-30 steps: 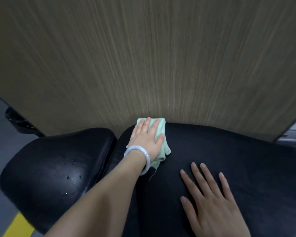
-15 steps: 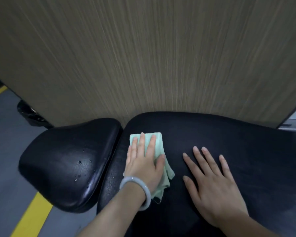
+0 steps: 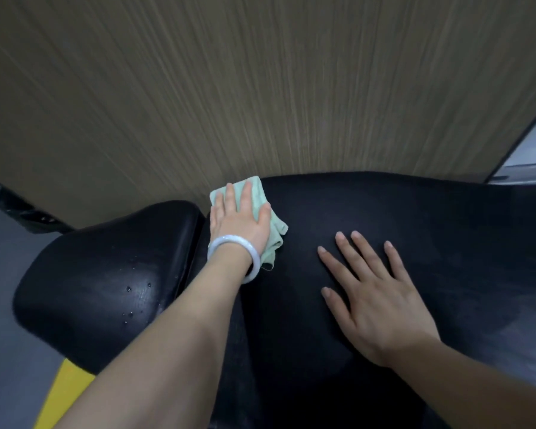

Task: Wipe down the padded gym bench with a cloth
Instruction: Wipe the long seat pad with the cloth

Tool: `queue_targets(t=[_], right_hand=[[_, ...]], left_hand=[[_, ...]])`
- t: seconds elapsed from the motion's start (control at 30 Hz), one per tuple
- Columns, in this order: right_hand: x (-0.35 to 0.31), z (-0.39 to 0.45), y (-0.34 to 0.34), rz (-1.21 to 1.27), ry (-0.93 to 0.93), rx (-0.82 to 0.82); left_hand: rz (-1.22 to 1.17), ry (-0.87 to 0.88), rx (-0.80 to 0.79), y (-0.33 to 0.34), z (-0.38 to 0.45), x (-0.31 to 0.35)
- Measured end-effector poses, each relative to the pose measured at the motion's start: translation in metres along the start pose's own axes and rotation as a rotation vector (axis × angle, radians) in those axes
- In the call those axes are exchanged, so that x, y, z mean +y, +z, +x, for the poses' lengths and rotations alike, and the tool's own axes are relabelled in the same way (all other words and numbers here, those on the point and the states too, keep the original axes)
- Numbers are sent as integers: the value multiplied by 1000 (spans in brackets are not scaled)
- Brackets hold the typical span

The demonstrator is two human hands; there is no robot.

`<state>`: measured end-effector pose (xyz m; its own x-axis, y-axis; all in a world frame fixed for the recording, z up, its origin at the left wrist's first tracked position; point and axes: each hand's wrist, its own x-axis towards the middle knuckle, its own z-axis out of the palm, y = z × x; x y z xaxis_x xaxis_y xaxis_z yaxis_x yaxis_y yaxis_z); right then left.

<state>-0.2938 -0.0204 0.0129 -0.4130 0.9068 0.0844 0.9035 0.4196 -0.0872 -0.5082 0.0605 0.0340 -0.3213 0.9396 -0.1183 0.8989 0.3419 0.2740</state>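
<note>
A black padded bench [image 3: 430,236] fills the lower right of the head view. A smaller glossy black pad [image 3: 106,274] with water drops sits beside it on the left. My left hand [image 3: 239,222], with a pale bangle on the wrist, presses a folded mint-green cloth [image 3: 273,230] flat onto the far left corner of the big pad, fingers straight. My right hand [image 3: 375,295] lies flat on the pad to the right of the cloth, fingers spread, holding nothing.
A wood-grain wall panel [image 3: 260,88] stands right behind the bench. Grey floor [image 3: 0,351] with a yellow line [image 3: 65,394] shows at lower left. A dark base part [image 3: 22,209] sticks out at far left.
My left hand has slid the cloth away from me, back to the pad's far edge by the wall. My right hand has stayed flat on the pad.
</note>
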Motion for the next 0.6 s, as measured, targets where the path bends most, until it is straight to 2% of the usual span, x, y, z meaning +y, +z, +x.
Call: queue_targets(t=[0.27, 0.6], right_hand=[[-1, 1, 1, -22, 7, 5], [1, 2, 1, -5, -6, 33]], left_hand=[[9, 139, -9, 5, -90, -7], [46, 114, -8, 6, -2, 15]])
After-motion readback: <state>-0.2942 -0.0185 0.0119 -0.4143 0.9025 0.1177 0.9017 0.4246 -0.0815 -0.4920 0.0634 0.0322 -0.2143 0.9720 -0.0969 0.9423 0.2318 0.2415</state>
